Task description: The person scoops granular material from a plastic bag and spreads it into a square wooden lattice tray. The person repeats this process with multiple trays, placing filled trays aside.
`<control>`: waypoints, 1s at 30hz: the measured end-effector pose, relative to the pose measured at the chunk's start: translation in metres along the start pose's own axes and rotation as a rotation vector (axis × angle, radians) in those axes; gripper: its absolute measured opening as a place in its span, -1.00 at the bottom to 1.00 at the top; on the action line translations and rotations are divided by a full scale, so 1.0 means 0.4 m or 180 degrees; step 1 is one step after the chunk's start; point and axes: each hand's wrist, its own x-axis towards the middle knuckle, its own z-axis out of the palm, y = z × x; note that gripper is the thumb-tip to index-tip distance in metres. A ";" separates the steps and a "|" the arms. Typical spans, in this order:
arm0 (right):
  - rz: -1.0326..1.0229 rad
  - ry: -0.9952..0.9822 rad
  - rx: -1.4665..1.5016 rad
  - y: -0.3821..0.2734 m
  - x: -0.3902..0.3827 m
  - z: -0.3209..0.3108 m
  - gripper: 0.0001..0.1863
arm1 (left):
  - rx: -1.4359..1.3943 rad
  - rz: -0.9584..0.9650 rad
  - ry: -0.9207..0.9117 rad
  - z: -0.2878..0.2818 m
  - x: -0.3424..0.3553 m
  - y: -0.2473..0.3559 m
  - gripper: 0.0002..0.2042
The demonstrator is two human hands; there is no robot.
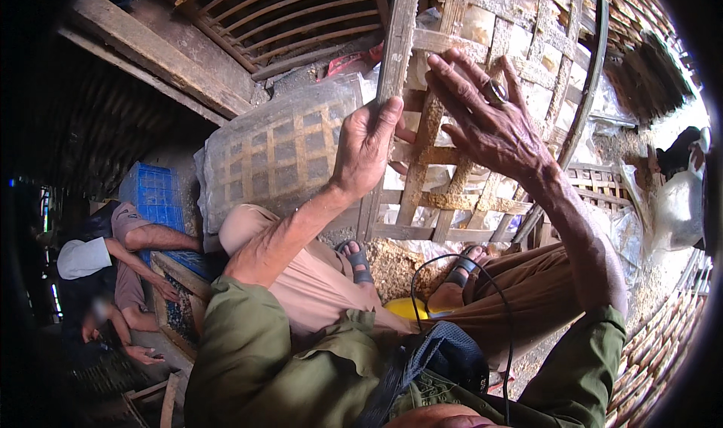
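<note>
A woven bamboo lattice tray (443,217) with a wooden frame stands in front of me, dotted with pale crumbs. My left hand (369,138) is closed on its left wooden bar, some fingertips showing behind the lattice. My right hand (493,119), a ring on one finger, is spread over the upper middle of the lattice, its fingers apart; whether it touches the slats I cannot tell. Left of the tray lies a plastic-covered lattice panel (275,161).
Another person (132,240) sits at lower left beside a blue crate (151,187) and a wooden box (181,307). Slatted wooden racks (294,18) are at the top. A yellow object (403,307) lies between my feet, near crumbly material (392,270). A plastic bag (674,210) is at right.
</note>
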 end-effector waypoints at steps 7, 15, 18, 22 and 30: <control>-0.0222 0.0623 -0.0017 0.007 -0.030 0.027 -0.56 | 0.0377 0.0350 -0.0012 -0.022 0.012 -0.026 -0.53; -0.0598 0.0210 0.0206 -0.064 -0.020 0.002 -0.36 | 0.0217 -0.0059 -0.0064 -0.048 0.007 -0.019 -0.51; -0.0622 0.0457 0.0404 -0.079 -0.031 0.018 -0.55 | 0.0178 0.0305 0.0121 -0.037 0.024 -0.023 -0.52; -0.0313 0.0986 0.0483 -0.051 -0.018 0.039 -0.78 | 0.0140 0.0312 0.0122 -0.043 0.030 -0.016 -0.51; 0.1484 0.0871 0.2614 -0.072 0.041 -0.027 -0.45 | 0.0047 -0.0296 -0.0069 0.029 -0.030 0.005 -0.48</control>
